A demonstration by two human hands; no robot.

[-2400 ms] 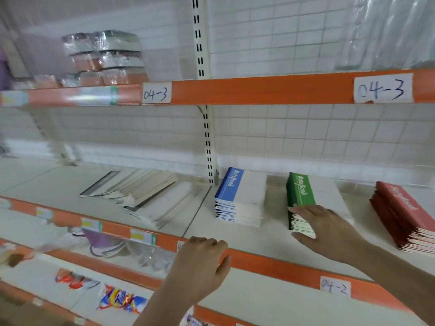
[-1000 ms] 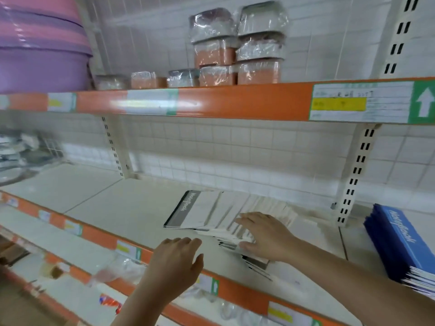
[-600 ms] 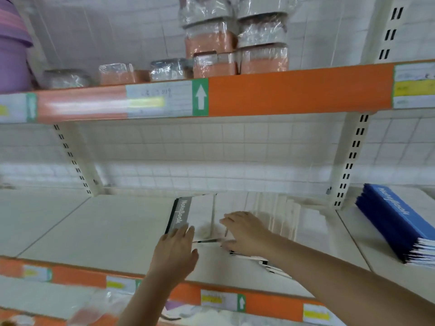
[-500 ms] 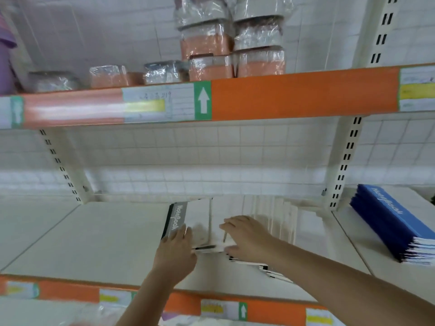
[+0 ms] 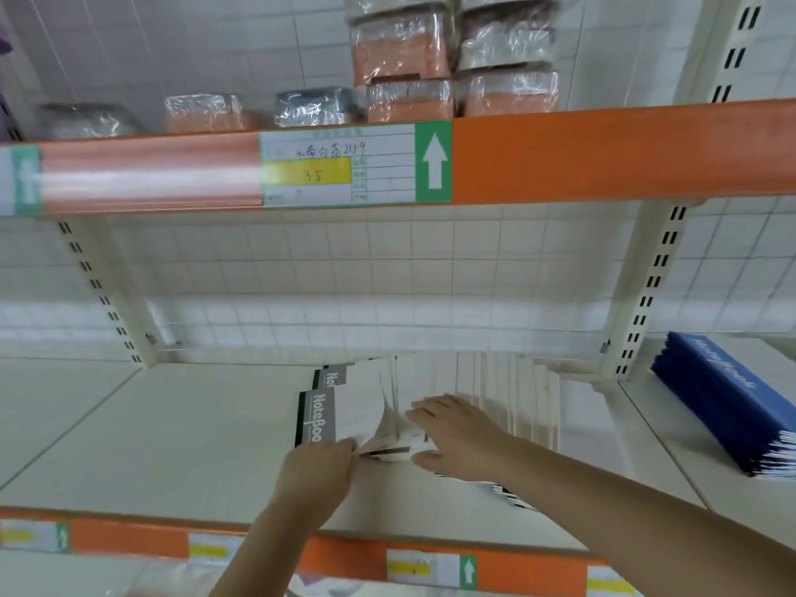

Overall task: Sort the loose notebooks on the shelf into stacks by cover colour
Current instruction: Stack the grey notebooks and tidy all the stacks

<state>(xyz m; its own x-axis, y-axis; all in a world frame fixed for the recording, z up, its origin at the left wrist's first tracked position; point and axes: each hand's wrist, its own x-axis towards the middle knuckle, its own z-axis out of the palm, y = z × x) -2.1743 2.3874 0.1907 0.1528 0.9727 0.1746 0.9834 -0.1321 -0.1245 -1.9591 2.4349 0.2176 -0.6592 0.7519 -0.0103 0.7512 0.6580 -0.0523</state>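
A shop or stockroom aisle: slotted metal uprights [image 5: 648, 290] carry orange-edged shelves [image 5: 603, 152] bearing handwritten price labels [image 5: 340, 165] with green arrows, shrink-wrapped goods [image 5: 452, 58] above, stacked blue notebooks [image 5: 728, 398] below.

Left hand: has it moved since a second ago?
Yes. The left hand was short of the shelf's orange front rail; now it has reached past it and grips the top grey notebook.

Both forearms are bare to the frame's bottom edge, with no sleeves. The left hand [image 5: 316, 473] and right hand [image 5: 458, 437] wear no gloves, rings or watch.
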